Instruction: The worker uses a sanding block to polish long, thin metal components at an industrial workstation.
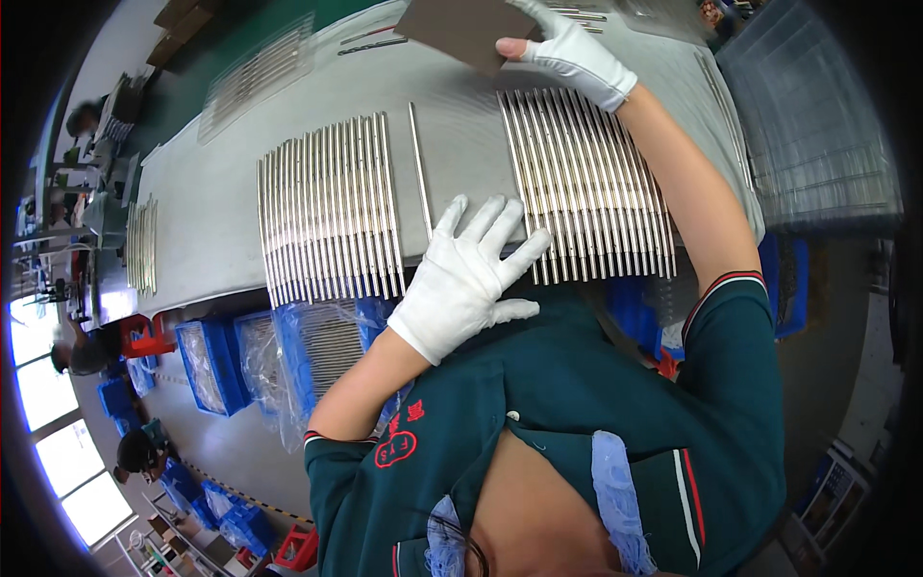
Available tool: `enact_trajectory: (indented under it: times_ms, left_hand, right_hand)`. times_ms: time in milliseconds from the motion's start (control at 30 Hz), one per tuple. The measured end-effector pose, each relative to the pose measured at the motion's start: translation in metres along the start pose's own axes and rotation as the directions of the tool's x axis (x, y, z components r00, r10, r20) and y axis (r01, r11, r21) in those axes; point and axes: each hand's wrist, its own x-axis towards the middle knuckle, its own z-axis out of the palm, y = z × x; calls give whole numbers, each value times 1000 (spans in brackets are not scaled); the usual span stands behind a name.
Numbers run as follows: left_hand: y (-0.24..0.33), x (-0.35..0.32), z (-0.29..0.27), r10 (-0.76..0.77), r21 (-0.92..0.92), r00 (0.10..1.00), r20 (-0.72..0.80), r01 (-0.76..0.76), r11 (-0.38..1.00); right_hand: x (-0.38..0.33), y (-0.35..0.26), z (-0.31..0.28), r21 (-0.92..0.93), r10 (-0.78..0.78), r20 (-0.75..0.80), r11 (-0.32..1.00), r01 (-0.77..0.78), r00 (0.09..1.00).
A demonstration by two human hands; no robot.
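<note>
In a white glove with a bare thumb, my right hand [577,58] grips a flat grey-brown sheet [460,31] by its edge, at the far side of the table. My left hand [461,279], also gloved in white, has its fingers spread at the table's near edge. It lies between two rows of shiny metal rods: the left row [327,207] and the right row [586,188]. One finger reaches the right row's first rods; I cannot tell whether it touches them. A single rod [417,159] lies apart, its near end by my left fingers.
A drill bit [373,46] lies near the sheet. Clear plastic trays [258,77] are at the far left, with stacked ones [808,125] at right. More rods [142,245] lie on the table's left end. Blue crates [212,365] stand below the near edge. Other people [139,452] sit farther left.
</note>
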Motion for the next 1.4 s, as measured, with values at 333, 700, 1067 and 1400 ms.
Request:
enact_trajectory:
  times_ms: [333, 700, 1067, 1400]
  left_hand:
    - [8, 26, 18, 147, -89, 988, -54, -152, 984]
    - [-3, -11, -2, -6, -21, 999, 37, 7, 1000]
    - [1, 3, 4, 45, -117, 999, 14, -43, 992]
    - [1, 6, 8, 86, -129, 996, -20, -88, 988]
  right_hand:
    - [-57, 25, -63, -467, -430, -715, 880, 82, 551]
    - [-64, 16, -55, -615, -441, -654, 783, -92, 615]
    - [-65, 20, -55, -575, -451, -625, 818, 15, 637]
    - [-62, 27, -65, -524, -443, -650, 850, 58, 618]
